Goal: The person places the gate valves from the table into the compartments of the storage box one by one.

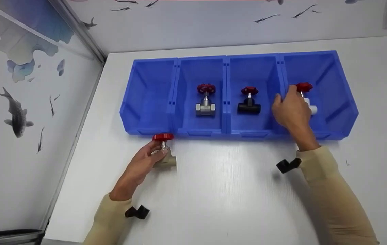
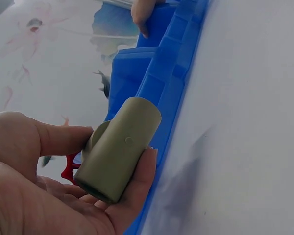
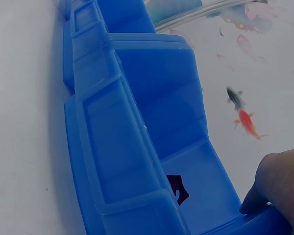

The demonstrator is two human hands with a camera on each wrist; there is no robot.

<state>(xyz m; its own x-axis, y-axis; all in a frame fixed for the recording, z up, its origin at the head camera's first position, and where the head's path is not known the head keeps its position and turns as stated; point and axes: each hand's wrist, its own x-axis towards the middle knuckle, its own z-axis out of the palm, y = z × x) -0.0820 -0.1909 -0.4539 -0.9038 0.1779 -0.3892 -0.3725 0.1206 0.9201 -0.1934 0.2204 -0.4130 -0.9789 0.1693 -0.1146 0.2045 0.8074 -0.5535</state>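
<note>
My left hand [image 1: 142,161] holds a beige valve [image 1: 167,160] with a red handwheel [image 1: 163,136], just in front of the leftmost bin. In the left wrist view, the thumb and fingers grip the valve's plain pipe body [image 2: 120,147]. My right hand [image 1: 293,109] is at the divider between the two right-hand bins, beside a white valve [image 1: 312,107] with a red handwheel [image 1: 305,86]. Its thumb [image 3: 255,198] lies at a blue bin edge in the right wrist view. Its other fingertips are hidden, so any hold on the white valve cannot be made out.
Several blue bins [image 1: 239,135] stand joined in a row on the white table [image 1: 220,190]. A metal valve [image 1: 206,107] sits in the second bin from left, a black valve [image 1: 249,106] in the third. A printed wall panel [image 1: 43,102] rises at left, another behind.
</note>
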